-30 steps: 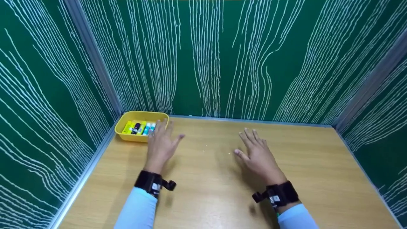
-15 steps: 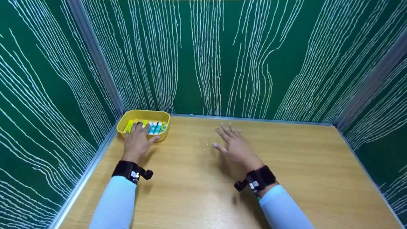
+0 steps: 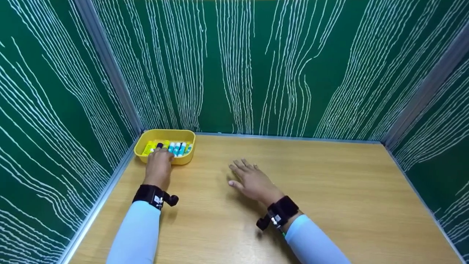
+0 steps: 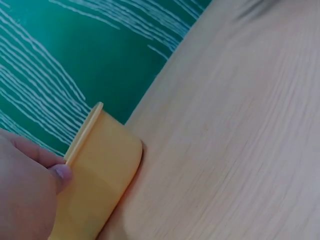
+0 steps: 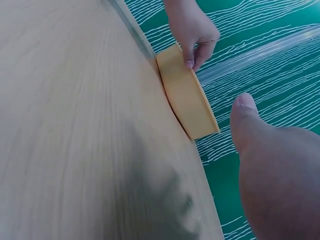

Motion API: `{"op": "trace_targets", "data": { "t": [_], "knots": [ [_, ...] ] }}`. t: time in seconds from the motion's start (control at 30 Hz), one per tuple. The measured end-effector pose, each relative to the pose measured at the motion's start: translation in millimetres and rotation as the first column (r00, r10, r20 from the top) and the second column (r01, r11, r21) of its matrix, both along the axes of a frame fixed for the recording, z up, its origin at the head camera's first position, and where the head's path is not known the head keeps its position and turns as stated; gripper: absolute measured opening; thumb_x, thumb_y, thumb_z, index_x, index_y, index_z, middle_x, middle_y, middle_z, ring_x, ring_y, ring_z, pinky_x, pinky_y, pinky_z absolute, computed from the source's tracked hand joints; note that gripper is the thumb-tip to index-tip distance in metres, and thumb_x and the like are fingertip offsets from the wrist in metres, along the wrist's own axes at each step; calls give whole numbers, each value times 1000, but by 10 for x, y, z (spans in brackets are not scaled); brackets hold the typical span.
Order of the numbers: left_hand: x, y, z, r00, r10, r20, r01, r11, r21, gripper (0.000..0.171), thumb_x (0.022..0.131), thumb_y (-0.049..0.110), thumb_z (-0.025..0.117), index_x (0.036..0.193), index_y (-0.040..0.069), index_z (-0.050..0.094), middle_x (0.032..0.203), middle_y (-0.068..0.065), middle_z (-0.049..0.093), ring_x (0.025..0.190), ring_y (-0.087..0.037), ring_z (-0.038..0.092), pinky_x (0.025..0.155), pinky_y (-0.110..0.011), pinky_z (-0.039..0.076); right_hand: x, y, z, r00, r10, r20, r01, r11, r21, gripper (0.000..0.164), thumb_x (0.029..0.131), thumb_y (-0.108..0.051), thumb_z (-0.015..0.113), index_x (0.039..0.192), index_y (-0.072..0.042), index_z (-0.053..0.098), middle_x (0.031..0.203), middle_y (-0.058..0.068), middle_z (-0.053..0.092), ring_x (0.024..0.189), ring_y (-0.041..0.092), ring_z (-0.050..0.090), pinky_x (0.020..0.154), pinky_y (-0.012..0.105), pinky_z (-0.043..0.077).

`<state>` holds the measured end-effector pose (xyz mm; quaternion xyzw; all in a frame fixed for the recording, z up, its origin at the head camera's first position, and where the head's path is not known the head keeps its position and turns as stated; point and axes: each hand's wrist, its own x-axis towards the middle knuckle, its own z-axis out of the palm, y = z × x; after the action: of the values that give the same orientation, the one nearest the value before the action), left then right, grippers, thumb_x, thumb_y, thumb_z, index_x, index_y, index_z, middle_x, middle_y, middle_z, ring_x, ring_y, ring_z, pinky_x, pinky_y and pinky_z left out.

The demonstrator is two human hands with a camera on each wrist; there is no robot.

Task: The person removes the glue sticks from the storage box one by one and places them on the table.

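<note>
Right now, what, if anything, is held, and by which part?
The left hand pinches the yellow bin by its near rim; the right hand holds nothing.

Here the wood-grained bench (image 3: 329, 179) is hemmed in at back, left and right by green panels (image 3: 259, 69) streaked with wavy white lines, both far corners marked by grey posts (image 3: 111, 68)!

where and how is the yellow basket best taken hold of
Likely the near rim of the yellow basket, from the person's side and above, thumb outside, fingers over the edge. The basket stands upright, with a thin rim to pinch and its far side close to the green wall. The left hand pinches that near rim.
</note>
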<state>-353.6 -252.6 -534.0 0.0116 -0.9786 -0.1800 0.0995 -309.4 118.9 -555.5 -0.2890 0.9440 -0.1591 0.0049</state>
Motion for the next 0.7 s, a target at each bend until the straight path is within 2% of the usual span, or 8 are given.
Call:
{"op": "trace_targets", "data": {
  "t": [0.1, 0.17, 0.23, 0.3, 0.4, 0.47, 0.6, 0.7],
  "knots": [
    [-12, 66, 3, 999, -25, 34, 21, 993, 116, 32, 108, -9, 66, 130, 7, 84, 127, -8, 75, 126, -31, 67, 122, -56, 53, 2, 12, -16, 1000, 1, 1, -1, 1000, -10, 73, 119, -58, 49, 177, -15, 40, 187, 12, 30, 175, 44, 25, 134, 75, 29],
    [-11, 120, 1, 998, -53, 39, 46, 986, 163, 31, 109, -7, 63, 128, 7, 83, 126, -8, 75, 125, -30, 68, 121, -56, 54, 5, 27, -13, 1000, -3, 7, 3, 1000, -16, 72, 119, -58, 48, 176, -14, 42, 186, 13, 32, 175, 44, 26, 134, 75, 29],
    [3, 186, -6, 995, -95, 20, 92, 988, 125, 28, 109, -6, 66, 126, 7, 84, 126, -8, 76, 125, -31, 69, 120, -56, 54, 17, 50, -1, 1000, -16, 21, 17, 1000, -24, 72, 119, -59, 47, 175, -14, 44, 185, 15, 36, 174, 44, 28, 135, 74, 29],
    [27, 267, -19, 991, -134, -7, 135, 990, 52, 27, 107, -4, 71, 126, 9, 84, 128, -8, 78, 126, -31, 70, 122, -56, 53, 25, 83, 4, 999, -31, 40, 32, 999, -36, 71, 119, -60, 46, 174, -14, 46, 183, 15, 40, 173, 44, 32, 136, 73, 28],
    [79, 413, -29, 981, -189, -52, 186, 980, -68, 32, 101, -5, 80, 127, 12, 85, 130, -6, 79, 125, -29, 70, 124, -55, 50, 30, 128, 3, 997, -55, 55, 59, 996, -66, 67, 120, -57, 48, 170, -13, 52, 179, 16, 48, 169, 45, 39, 137, 70, 29],
    [111, 532, -38, 973, -221, -72, 214, 973, -91, 32, 100, -6, 81, 124, 14, 86, 127, -3, 80, 122, -27, 70, 122, -53, 50, 33, 162, 2, 995, -74, 61, 79, 993, -85, 64, 120, -54, 50, 168, -13, 56, 175, 16, 52, 167, 44, 44, 137, 66, 31],
    [159, 789, -61, 946, -300, -123, 288, 952, -107, 27, 95, -6, 80, 111, 14, 87, 115, -1, 79, 112, -27, 68, 108, -48, 54, 23, 219, 14, 991, -102, 87, 114, 983, -147, 57, 118, -49, 59, 160, -10, 65, 164, 16, 65, 157, 42, 57, 133, 61, 42],
    [213, 986, -65, 920, -368, -138, 346, 924, -161, 27, 92, -7, 81, 109, 13, 87, 112, -3, 79, 108, -27, 67, 101, -46, 52, 16, 248, 39, 982, -131, 138, 156, 969, -194, 52, 115, -46, 66, 152, -10, 71, 156, 15, 71, 149, 39, 65, 128, 58, 49]
  ]
}}
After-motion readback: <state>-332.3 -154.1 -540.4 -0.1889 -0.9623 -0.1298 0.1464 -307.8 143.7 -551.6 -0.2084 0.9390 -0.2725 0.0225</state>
